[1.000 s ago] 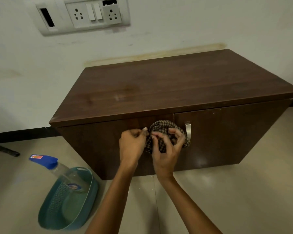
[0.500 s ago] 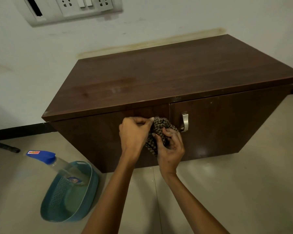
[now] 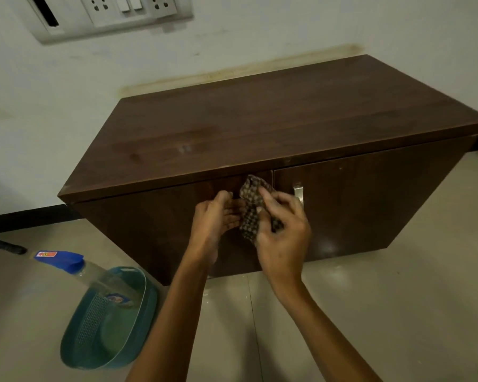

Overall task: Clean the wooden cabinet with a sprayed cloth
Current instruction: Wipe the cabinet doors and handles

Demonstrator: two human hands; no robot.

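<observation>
A low dark wooden cabinet (image 3: pixel 260 128) stands against the white wall, with two front doors and a metal handle (image 3: pixel 298 193) on the right door. In front of the door seam I hold a checked brown cloth (image 3: pixel 250 209) between both hands. My right hand (image 3: pixel 283 230) grips its right side with the fingers curled over it. My left hand (image 3: pixel 215 216) touches its left edge with the palm turned toward it. A clear spray bottle (image 3: pixel 86 271) with a blue head lies tilted at the lower left.
The bottle rests in a teal plastic basket (image 3: pixel 138 340) on the tiled floor (image 3: pixel 384 312) left of the cabinet. A switch and socket panel (image 3: pixel 108 12) sits on the wall above. A dark object (image 3: pixel 3 245) lies on the floor at the far left.
The bunched cloth has been spread into a flatter, upright strip between my hands. My right hand has moved up over its right side. The view has shifted slightly.
</observation>
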